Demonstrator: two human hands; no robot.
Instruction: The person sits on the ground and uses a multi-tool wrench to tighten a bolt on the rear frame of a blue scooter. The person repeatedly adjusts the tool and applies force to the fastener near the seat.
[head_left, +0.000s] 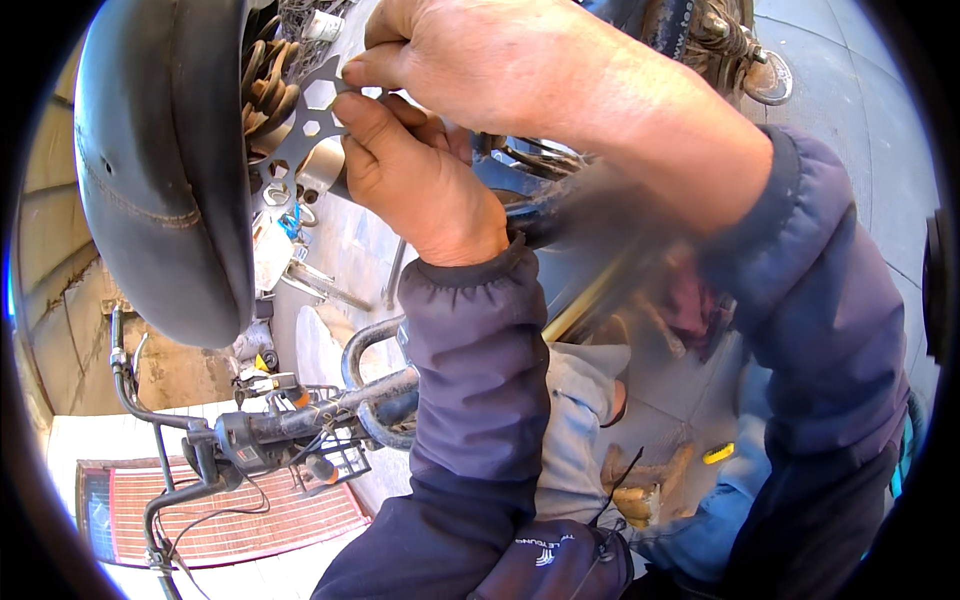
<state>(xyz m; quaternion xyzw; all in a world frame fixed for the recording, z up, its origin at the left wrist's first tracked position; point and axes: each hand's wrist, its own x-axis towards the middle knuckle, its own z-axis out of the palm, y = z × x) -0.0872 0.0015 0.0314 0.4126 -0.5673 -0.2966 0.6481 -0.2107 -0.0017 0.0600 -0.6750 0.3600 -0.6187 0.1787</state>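
A dark flat metal plate with several hexagonal holes point(309, 112) slants down from my fingers at the upper middle. My left hand point(425, 195) is closed at the plate's right edge, thumb and fingers pressed together. Just above it, my right hand point(480, 65) pinches the plate's upper part between thumb and forefinger. Another light hexagonal hole shows between the two hands. My palms hide the rest of the plate. A shiny curved metal part point(322, 165) lies directly below it, beside my left wrist.
A black motorcycle seat point(165, 190) stands upright at left. Handlebars point(215, 440) with cables reach toward the lower left. Dark bent tubes point(375, 385) sit by my left forearm. A yellow-handled tool point(718, 453) and a brown glove-like thing point(650, 480) lie on the floor at lower right.
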